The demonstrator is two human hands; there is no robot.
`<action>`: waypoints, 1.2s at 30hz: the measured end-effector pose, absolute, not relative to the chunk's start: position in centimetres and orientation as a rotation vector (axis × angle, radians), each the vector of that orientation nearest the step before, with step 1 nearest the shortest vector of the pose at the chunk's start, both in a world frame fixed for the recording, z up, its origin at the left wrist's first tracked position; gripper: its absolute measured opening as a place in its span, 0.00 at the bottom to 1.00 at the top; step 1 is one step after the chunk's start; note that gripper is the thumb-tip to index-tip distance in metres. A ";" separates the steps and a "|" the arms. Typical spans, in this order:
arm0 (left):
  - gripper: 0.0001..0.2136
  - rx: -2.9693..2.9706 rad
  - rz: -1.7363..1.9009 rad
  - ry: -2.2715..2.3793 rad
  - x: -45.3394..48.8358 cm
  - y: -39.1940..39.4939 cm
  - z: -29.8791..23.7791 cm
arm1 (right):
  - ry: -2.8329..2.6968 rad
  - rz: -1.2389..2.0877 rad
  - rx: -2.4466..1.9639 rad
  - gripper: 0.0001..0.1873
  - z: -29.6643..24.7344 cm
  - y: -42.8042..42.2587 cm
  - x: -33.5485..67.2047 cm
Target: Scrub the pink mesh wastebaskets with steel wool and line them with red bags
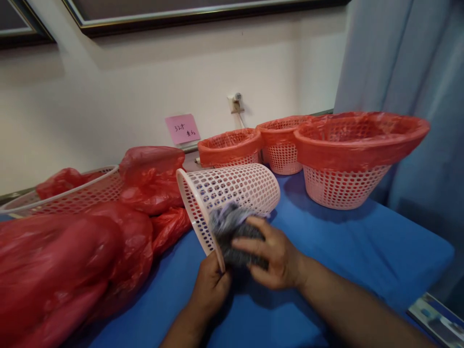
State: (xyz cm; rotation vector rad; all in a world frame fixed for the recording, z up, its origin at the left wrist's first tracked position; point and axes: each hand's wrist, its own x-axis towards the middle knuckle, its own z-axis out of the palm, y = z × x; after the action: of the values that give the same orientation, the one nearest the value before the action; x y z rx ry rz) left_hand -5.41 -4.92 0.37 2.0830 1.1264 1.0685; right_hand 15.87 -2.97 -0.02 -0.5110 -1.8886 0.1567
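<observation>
- Both hands full: left hand (213, 285) pinching the rim of a tipped-over pinkish basket (241, 186), right hand (273, 256) fingers curled on a grey cloth (228, 229) near that rim
- basket's over a blue tabletop (348, 246)
- red plastic bags (72, 261) left, red-lined baskets (344, 186) behind and right

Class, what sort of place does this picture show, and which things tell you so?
Probably a furnished indoor room, perhaps in a home, judging by the black-and-gold rectangular picture frame, the pale blue fabric curtain and the white plastic wall socket.
</observation>
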 end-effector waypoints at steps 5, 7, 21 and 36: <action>0.14 2.053 1.000 1.114 -5.5 -4.3 0.1 | -1.737 0.163 -0.624 0.31 -0.6 -2.1 16.1; 0.16 2.065 1.002 1.150 -5.5 -4.1 0.1 | -1.423 0.245 -0.977 0.28 -1.1 0.5 17.7; 0.15 2.073 1.029 1.251 -5.5 -4.8 0.2 | -1.957 0.234 -0.428 0.32 0.5 -3.2 15.8; 0.18 2.109 1.100 1.211 -5.4 -5.0 0.1 | -1.042 0.357 -1.268 0.30 -1.5 3.4 19.8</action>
State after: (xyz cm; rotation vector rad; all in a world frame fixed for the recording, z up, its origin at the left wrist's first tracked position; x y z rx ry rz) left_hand -5.43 -5.03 0.13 2.1094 1.2112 1.1004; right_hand 19.79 3.42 -1.50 -1.2685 -1.0418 0.3573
